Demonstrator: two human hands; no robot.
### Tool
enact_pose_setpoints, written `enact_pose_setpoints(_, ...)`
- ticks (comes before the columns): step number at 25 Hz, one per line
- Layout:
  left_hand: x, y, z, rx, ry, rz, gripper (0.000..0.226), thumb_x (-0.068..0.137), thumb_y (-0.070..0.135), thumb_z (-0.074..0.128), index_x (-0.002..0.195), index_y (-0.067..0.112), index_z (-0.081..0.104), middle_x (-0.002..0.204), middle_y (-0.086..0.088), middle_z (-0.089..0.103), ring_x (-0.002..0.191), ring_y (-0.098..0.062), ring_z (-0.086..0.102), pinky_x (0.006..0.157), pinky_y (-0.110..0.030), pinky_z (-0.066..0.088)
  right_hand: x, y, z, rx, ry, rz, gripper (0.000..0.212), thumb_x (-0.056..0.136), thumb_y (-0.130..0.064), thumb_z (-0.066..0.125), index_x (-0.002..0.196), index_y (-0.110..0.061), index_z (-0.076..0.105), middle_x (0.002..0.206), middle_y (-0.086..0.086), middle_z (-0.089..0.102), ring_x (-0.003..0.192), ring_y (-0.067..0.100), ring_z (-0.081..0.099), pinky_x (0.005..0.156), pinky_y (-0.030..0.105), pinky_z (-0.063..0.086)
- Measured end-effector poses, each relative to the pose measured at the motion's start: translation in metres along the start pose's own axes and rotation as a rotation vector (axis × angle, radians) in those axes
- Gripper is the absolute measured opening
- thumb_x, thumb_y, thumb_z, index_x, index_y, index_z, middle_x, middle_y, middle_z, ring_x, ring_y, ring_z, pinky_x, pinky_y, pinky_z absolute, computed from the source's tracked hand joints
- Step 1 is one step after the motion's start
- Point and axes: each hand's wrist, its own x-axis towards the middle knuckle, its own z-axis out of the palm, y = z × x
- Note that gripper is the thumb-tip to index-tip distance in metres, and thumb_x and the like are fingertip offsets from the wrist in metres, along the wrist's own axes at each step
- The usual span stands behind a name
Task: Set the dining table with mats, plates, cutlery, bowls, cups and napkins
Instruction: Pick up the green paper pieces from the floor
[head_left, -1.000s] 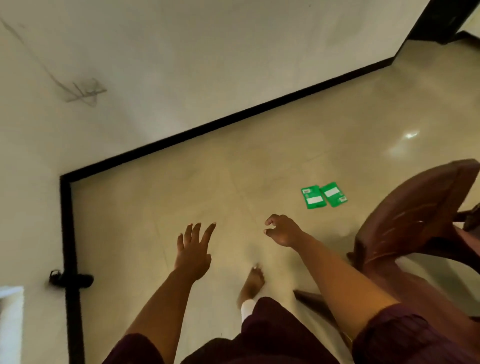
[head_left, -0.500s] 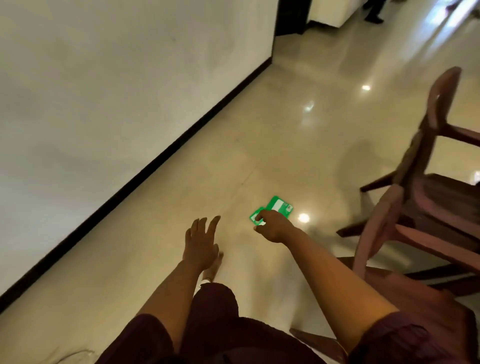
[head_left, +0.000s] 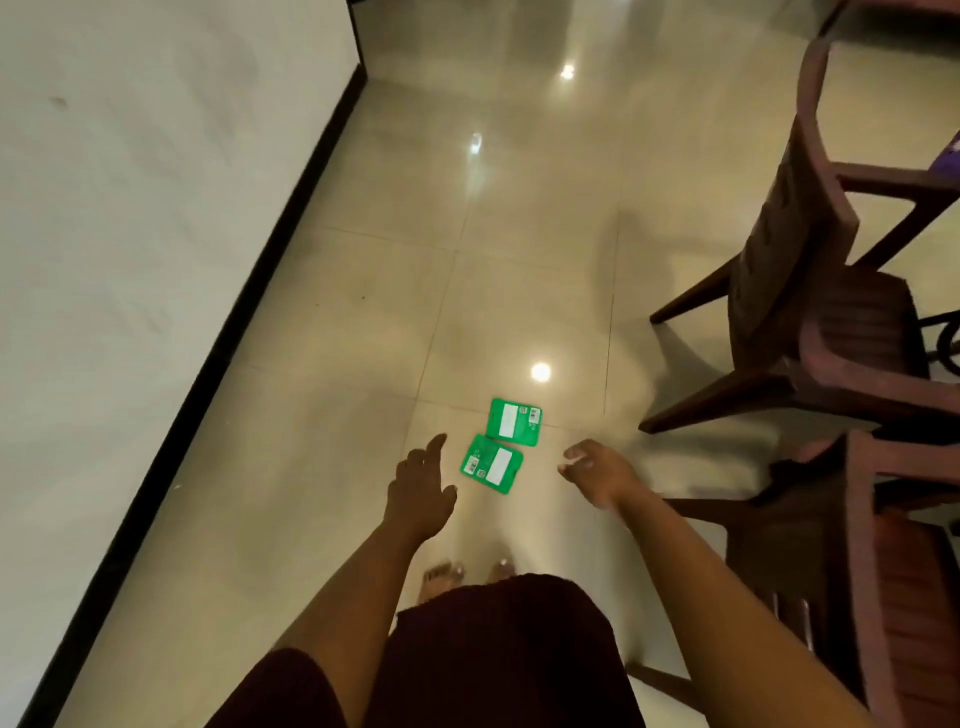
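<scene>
Green packets (head_left: 501, 446) are being flanked at lower centre on the floor (head_left: 519, 234), long axis slanting up-right; left hand (head_left: 420, 493) spread and nearer, right hand (head_left: 597, 470) loosely curled, nothing being held.

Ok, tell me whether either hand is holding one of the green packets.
No: both green packets lie flat on the floor, between the empty left hand and right hand.

Two green packets (head_left: 501, 447) on tiled floor (head_left: 519, 260); brown chairs (head_left: 810, 291) right.
</scene>
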Motion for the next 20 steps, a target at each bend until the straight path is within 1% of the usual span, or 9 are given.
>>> enact_pose_setpoints(4, 0.101, -0.021, 0.074, -0.39, -0.1, -0.201, 0.062, 0.092, 0.023, 0.063, 0.146, 0.019, 0.033, 0.139, -0.015, 0.044, 0.127, -0.028, 0.045, 0.104, -0.038, 0.038, 0.111, 0.021, 0.062, 0.2, 0.004, 0.079, 0.026, 0.092, -0.025, 0.063, 0.116, -0.014, 0.062, 0.101, 0.001, 0.062, 0.096, 0.021, 0.059, 0.085, 0.029, 0.046)
enact_pose_setpoints(7, 0.18, -0.04, 0.151, -0.629, -0.105, -0.375, 0.049, 0.095, 0.021, 0.06, 0.139, 0.013, 0.042, 0.129, -0.009, 0.05, 0.109, -0.019, 0.051, 0.088, -0.028, 0.04, 0.205, 0.053, 0.133, 0.466, 0.039, 0.216, 0.011, 0.092, -0.023, 0.063, 0.103, -0.019, 0.063, 0.112, 0.006, 0.066, 0.092, 0.019, 0.059, 0.077, 0.031, 0.046)
enact_pose_setpoints(9, 0.244, -0.064, 0.206, -0.736, -0.147, -0.469, 0.045, 0.096, 0.019, 0.058, 0.138, 0.008, 0.045, 0.132, -0.011, 0.052, 0.102, -0.017, 0.048, 0.084, -0.027, 0.038, 0.277, 0.083, 0.184, 0.59, 0.014, 0.301, 0.004, 0.094, -0.022, 0.061, 0.097, -0.021, 0.061, 0.114, 0.006, 0.064, 0.096, 0.021, 0.06, 0.075, 0.032, 0.046)
enact_pose_setpoints(12, 0.333, -0.116, 0.284, -0.605, -0.169, -0.452, 0.053, 0.096, 0.023, 0.058, 0.141, 0.003, 0.04, 0.14, -0.013, 0.047, 0.111, -0.021, 0.051, 0.087, -0.028, 0.039, 0.381, 0.133, 0.243, 0.619, 0.054, 0.33, 0.009, 0.095, -0.022, 0.059, 0.103, -0.019, 0.059, 0.113, 0.006, 0.064, 0.099, 0.023, 0.06, 0.083, 0.038, 0.05)
enact_pose_setpoints(15, 0.405, -0.162, 0.334, -0.239, -0.247, -0.378, 0.08, 0.091, 0.037, 0.064, 0.147, -0.002, 0.023, 0.149, -0.021, 0.031, 0.135, -0.032, 0.036, 0.107, -0.035, 0.033, 0.467, 0.177, 0.278, 0.617, 0.091, 0.378, 0.007, 0.089, -0.018, 0.062, 0.094, -0.014, 0.06, 0.106, 0.009, 0.063, 0.097, 0.027, 0.06, 0.086, 0.04, 0.049)
enact_pose_setpoints(16, 0.431, -0.174, 0.349, -0.073, -0.271, -0.338, 0.087, 0.089, 0.043, 0.065, 0.148, -0.004, 0.02, 0.15, -0.022, 0.028, 0.138, -0.034, 0.032, 0.11, -0.036, 0.03, 0.496, 0.191, 0.292, 0.617, 0.089, 0.399, 0.014, 0.083, -0.018, 0.066, 0.093, -0.01, 0.061, 0.103, 0.01, 0.063, 0.095, 0.028, 0.06, 0.086, 0.04, 0.049)
enact_pose_setpoints(17, 0.454, -0.181, 0.358, 0.03, -0.273, -0.317, 0.094, 0.087, 0.048, 0.066, 0.148, -0.005, 0.018, 0.15, -0.023, 0.027, 0.138, -0.035, 0.031, 0.111, -0.037, 0.029, 0.521, 0.201, 0.303, 0.609, 0.085, 0.421, 0.032, 0.073, -0.021, 0.071, 0.099, -0.006, 0.061, 0.106, 0.011, 0.063, 0.098, 0.029, 0.06, 0.09, 0.04, 0.051)
enact_pose_setpoints(19, 0.486, -0.183, 0.367, 0.07, -0.249, -0.291, 0.102, 0.082, 0.054, 0.068, 0.148, -0.005, 0.017, 0.151, -0.022, 0.024, 0.139, -0.035, 0.028, 0.112, -0.039, 0.028, 0.556, 0.21, 0.32, 0.566, 0.105, 0.433, 0.072, 0.06, -0.027, 0.077, 0.124, -0.005, 0.052, 0.124, 0.012, 0.055, 0.114, 0.032, 0.053, 0.097, 0.038, 0.049)
enact_pose_setpoints(20, 0.495, -0.181, 0.369, 0.062, -0.23, -0.276, 0.104, 0.08, 0.055, 0.071, 0.147, -0.004, 0.016, 0.151, -0.022, 0.023, 0.139, -0.035, 0.028, 0.112, -0.04, 0.028, 0.566, 0.213, 0.324, 0.541, 0.11, 0.425, 0.08, 0.062, -0.027, 0.081, 0.131, -0.007, 0.044, 0.131, 0.013, 0.047, 0.121, 0.032, 0.046, 0.099, 0.037, 0.045)
